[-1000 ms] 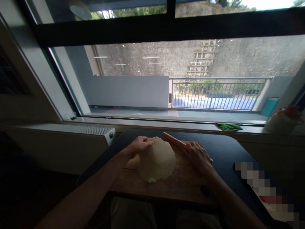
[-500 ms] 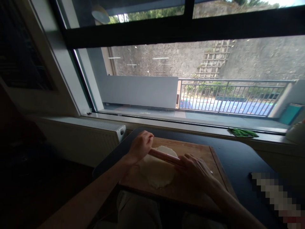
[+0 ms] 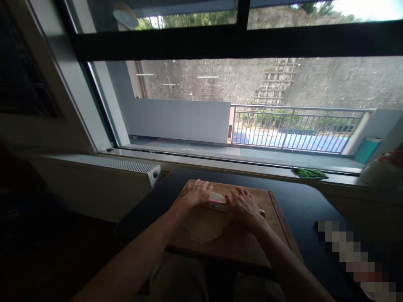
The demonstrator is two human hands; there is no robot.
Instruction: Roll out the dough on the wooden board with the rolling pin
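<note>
My left hand [image 3: 198, 193] rests over the left part of a wooden rolling pin [image 3: 218, 206], its fingers curved forward around it. Over the right part lies my right hand [image 3: 243, 204], also with bent fingers; the pin's end shows just past its wrist. A red-edged label is visible on the pin between the two hands. Beneath the pin, a thin, flat sheet of pale dough [image 3: 204, 228] spreads out toward me and shows a little beyond the pin. The dough lies on a wooden board [image 3: 264, 199].
The board stands on a dark table [image 3: 304, 209] by a window. A pixelated object [image 3: 349, 256] lies at the table's right. On the sill are a green cloth [image 3: 311, 173] and a whitish container [image 3: 382, 172]. A white radiator [image 3: 94, 180] stands at the left.
The rolling pin has turned to lie more nearly crosswise, and its label now shows. My left hand has gone from a fist to fingers laid over the pin. The view has shifted slightly.
</note>
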